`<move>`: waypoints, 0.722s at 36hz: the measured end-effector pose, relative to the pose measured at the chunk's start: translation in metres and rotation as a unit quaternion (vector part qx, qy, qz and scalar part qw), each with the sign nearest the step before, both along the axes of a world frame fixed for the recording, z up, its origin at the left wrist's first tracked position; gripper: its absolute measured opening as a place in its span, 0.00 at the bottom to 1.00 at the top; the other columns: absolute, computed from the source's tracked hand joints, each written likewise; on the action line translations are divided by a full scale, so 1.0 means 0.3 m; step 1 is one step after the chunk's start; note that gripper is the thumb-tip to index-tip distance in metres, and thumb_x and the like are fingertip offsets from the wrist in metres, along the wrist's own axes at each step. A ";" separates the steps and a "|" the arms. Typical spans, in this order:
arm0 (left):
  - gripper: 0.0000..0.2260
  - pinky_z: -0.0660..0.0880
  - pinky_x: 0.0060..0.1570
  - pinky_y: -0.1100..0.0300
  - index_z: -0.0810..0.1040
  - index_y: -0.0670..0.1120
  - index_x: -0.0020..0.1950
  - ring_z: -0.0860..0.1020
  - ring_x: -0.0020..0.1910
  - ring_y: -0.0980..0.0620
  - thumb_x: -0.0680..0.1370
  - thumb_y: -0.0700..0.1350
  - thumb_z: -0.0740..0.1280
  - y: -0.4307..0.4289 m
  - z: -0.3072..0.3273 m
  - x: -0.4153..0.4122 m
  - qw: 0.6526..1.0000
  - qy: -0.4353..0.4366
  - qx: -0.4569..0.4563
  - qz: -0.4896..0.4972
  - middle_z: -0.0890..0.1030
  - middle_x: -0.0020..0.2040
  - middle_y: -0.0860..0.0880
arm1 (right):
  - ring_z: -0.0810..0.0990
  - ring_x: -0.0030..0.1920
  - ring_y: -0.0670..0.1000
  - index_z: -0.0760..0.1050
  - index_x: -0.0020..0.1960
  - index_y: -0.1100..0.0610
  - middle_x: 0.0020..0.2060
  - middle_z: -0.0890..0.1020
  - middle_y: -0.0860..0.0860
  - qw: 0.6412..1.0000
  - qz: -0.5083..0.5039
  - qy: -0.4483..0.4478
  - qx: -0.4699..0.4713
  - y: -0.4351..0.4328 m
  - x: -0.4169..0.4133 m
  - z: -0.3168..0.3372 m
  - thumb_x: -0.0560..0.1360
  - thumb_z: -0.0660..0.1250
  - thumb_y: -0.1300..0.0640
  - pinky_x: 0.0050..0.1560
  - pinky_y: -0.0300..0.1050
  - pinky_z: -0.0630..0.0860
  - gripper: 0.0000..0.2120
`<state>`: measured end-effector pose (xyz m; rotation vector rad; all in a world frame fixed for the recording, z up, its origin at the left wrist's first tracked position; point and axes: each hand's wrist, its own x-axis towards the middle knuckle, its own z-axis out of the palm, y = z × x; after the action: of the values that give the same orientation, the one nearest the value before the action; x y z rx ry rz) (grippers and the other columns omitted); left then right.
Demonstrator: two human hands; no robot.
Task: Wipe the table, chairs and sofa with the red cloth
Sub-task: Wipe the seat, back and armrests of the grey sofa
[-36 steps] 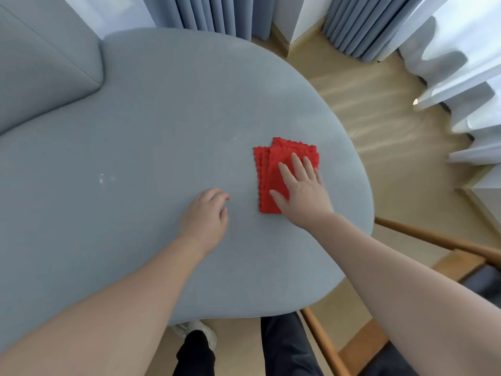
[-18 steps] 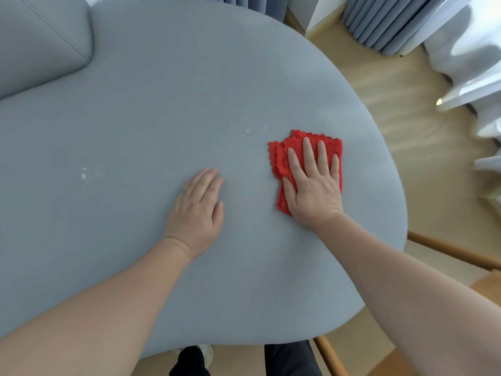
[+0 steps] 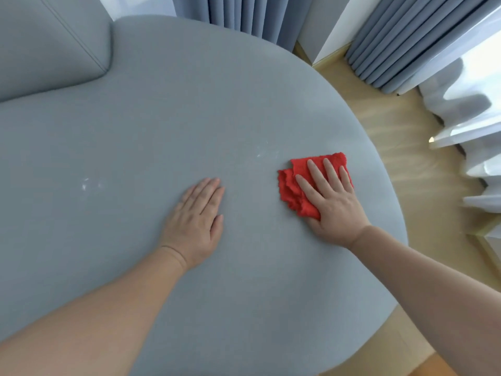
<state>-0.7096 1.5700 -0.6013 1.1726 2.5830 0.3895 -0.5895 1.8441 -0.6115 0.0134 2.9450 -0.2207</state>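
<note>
A folded red cloth lies on the rounded grey-blue sofa seat, toward its right side. My right hand lies flat on the cloth with straight, spread fingers and presses it down. To its left, my left hand rests palm down on the bare seat, fingers straight and together. Two patches of small white specks mark the fabric, one patch just left of the cloth's far edge and one patch farther left.
The sofa's back cushion rises at the top left. Grey-blue curtains hang behind the seat, with white sheer curtains at the right. Light wooden floor runs along the seat's right edge.
My right hand has slid the cloth farther out and to the right across the seat. My left hand went from loosely curled to flat on the seat.
</note>
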 end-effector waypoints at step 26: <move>0.27 0.58 0.71 0.47 0.66 0.36 0.71 0.63 0.72 0.43 0.75 0.48 0.54 0.013 -0.098 -0.055 0.999 0.042 -0.023 -0.026 0.64 0.73 0.40 | 0.65 0.72 0.55 0.70 0.70 0.55 0.71 0.69 0.52 0.955 -0.259 0.108 -0.095 0.202 -0.378 -0.016 0.75 0.63 0.58 0.71 0.48 0.60 0.23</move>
<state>-0.7261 1.5739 -0.6307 1.2638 2.6122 0.2743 -0.7029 1.9049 -0.6163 0.7875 3.0555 -0.6117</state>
